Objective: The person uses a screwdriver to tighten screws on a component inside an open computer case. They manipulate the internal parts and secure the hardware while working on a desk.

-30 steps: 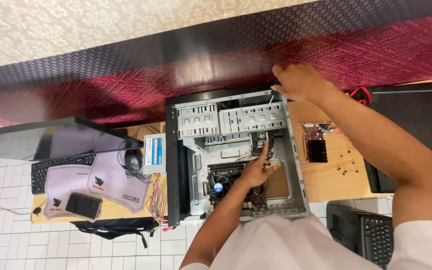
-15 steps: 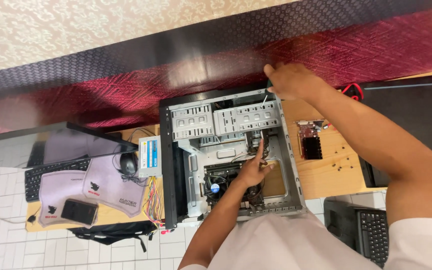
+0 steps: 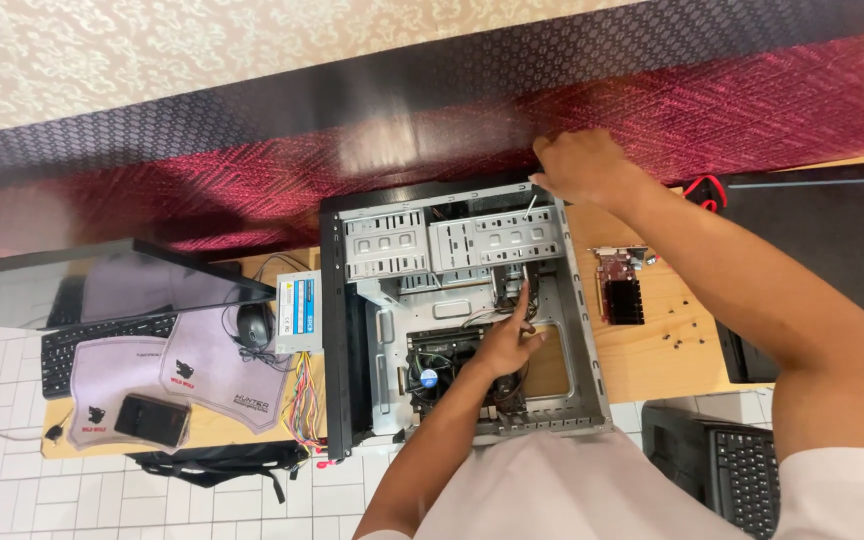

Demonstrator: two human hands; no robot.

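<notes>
My left hand (image 3: 505, 335) is inside the open computer case (image 3: 457, 310), fingers stretched up toward the cables (image 3: 512, 285) below the drive bays (image 3: 452, 240); I can't tell if it pinches anything. My right hand (image 3: 580, 165) is curled over the case's top rear corner, gripping the metal edge. The case lies on its side on the wooden worktop (image 3: 652, 345), side panel off, with the CPU cooler fan (image 3: 432, 370) just left of my left wrist. A power supply unit (image 3: 299, 312) sits out just beside the case's left wall, its coloured wires (image 3: 304, 400) trailing down. Right of the case lie a red expansion card (image 3: 620, 285) and scattered small screws (image 3: 682, 335). Further left: mouse (image 3: 252, 323), two mouse pads (image 3: 202, 375), phone (image 3: 152, 420), keyboard (image 3: 102, 345). Another keyboard (image 3: 742, 480) sits bottom right.
</notes>
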